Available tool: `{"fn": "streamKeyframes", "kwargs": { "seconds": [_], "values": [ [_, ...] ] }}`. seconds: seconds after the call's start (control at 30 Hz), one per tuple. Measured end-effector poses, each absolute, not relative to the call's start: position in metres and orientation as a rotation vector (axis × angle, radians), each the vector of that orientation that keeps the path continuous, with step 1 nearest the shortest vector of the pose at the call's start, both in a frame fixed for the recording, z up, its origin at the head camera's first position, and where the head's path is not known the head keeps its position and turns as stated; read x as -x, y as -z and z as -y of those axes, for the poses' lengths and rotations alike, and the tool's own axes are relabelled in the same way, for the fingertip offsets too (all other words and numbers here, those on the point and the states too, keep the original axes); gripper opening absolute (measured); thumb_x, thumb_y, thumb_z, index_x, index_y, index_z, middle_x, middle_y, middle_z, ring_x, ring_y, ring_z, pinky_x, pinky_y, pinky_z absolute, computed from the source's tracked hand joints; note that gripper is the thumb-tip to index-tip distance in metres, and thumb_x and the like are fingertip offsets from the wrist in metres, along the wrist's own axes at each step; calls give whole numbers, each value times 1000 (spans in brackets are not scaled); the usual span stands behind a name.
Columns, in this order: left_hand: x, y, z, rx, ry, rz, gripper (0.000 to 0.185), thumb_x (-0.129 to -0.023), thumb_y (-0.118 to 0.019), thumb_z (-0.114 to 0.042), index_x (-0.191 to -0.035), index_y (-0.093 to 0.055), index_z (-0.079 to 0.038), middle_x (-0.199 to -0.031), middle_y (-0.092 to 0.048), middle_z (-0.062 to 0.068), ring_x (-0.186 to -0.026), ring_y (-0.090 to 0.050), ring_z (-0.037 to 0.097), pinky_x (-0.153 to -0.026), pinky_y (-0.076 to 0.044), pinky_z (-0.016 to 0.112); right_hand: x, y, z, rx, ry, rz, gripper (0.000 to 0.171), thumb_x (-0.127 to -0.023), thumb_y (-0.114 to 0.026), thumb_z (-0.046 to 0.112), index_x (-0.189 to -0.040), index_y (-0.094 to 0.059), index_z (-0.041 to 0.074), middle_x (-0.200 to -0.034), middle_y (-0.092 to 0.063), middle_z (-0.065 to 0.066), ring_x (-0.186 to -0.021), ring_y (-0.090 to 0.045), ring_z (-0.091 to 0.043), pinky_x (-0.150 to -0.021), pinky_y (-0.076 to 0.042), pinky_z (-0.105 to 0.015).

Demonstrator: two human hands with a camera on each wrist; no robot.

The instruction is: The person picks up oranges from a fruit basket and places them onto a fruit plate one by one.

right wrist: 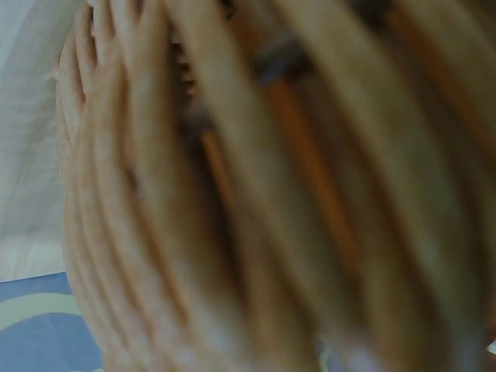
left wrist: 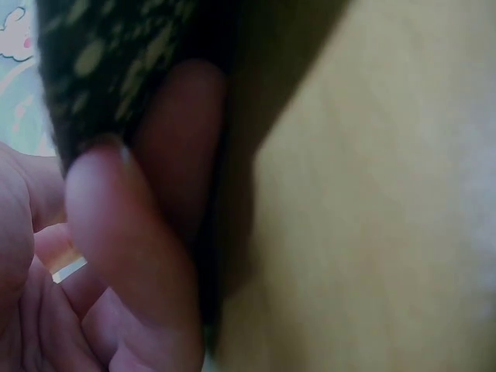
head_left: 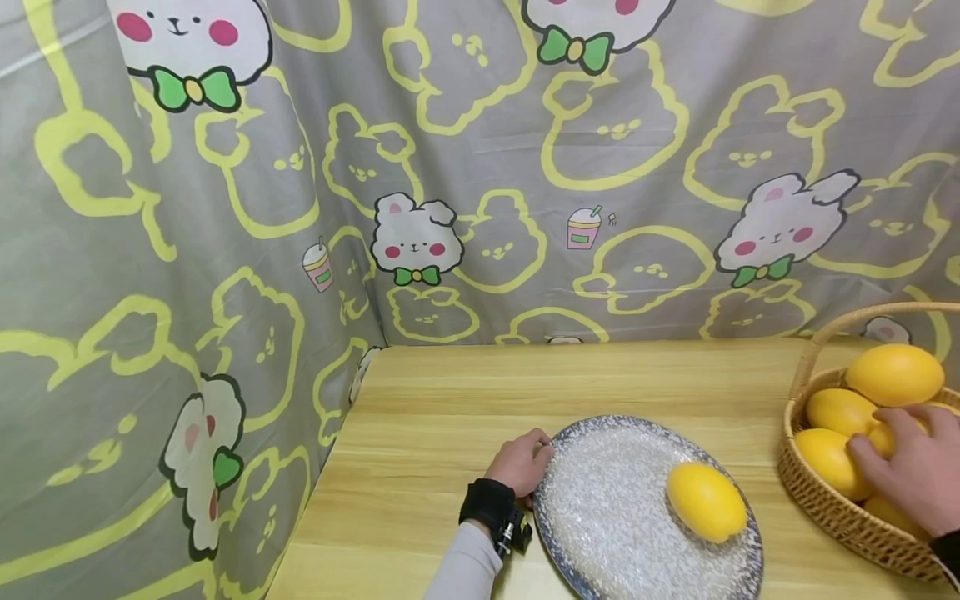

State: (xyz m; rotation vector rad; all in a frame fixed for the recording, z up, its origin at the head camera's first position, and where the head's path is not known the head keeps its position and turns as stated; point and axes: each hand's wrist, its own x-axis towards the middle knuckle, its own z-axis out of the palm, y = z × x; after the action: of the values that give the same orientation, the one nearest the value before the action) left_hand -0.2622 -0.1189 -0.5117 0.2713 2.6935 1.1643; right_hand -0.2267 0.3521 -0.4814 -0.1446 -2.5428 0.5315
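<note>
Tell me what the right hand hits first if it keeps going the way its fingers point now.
The right hand points left and slightly up over the basket. Its fingertips are already on the lemons piled inside, so fruit comes first, though depth is hard to judge.

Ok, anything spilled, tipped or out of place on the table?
Nothing stands out. One lemon lies on the plate, the rest sit in the basket. The left hand holds the plate's rim; the right hand is on the basket's lemons.
</note>
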Motion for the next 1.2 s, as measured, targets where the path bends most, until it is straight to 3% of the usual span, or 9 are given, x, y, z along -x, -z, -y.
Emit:
{"fn": "streamKeyframes", "kwargs": {
  "seconds": [0.23,0.43,0.7,0.93,1.2],
  "values": [
    [269,513,120,-230,-1190,-2695,24,-109,-52,-27,-124,-64,-14,-83,-69,8,-34,-47,11,-35,-46,28,226,482,-350,118,-498,2530,44,-89,-50,21,-108,-54,-18,-124,-39,-47,-121,-31,-64,-106,-22,-76],
    [271,511,122,-203,-1197,-2691,27,-109,-51,-26,-128,-65,-13,-84,-70,11,-34,-45,12,-34,-45,28,227,481,-351,143,-447,2570,44,-90,-50,22,-110,-53,-18,-124,-39,-45,-122,-30,-64,-113,-19,-74],
    [274,512,122,-169,-1227,-2662,29,-109,-51,-27,-130,-65,-13,-83,-68,9,-35,-46,13,-34,-46,28,224,484,-350,142,-450,2543,43,-90,-49,21,-108,-54,-17,-124,-40,-45,-122,-31,-65,-112,-20,-74],
    [279,513,123,-169,-1248,-2664,32,-109,-50,-28,-134,-64,-14,-101,-74,17,-35,-46,12,-35,-47,28,225,482,-350,140,-454,2534,42,-89,-48,21,-109,-54,-16,-125,-39,-45,-123,-30,-65,-112,-20,-74],
    [281,510,123,-154,-1270,-2615,33,-110,-49,-30,-136,-63,-14,-97,-72,15,-37,-46,13,-35,-46,27,226,481,-352,167,-478,2536,44,-90,-49,19,-113,-52,-18,-130,-37,-45,-126,-30,-64,-108,-22,-76]
  ]
}}
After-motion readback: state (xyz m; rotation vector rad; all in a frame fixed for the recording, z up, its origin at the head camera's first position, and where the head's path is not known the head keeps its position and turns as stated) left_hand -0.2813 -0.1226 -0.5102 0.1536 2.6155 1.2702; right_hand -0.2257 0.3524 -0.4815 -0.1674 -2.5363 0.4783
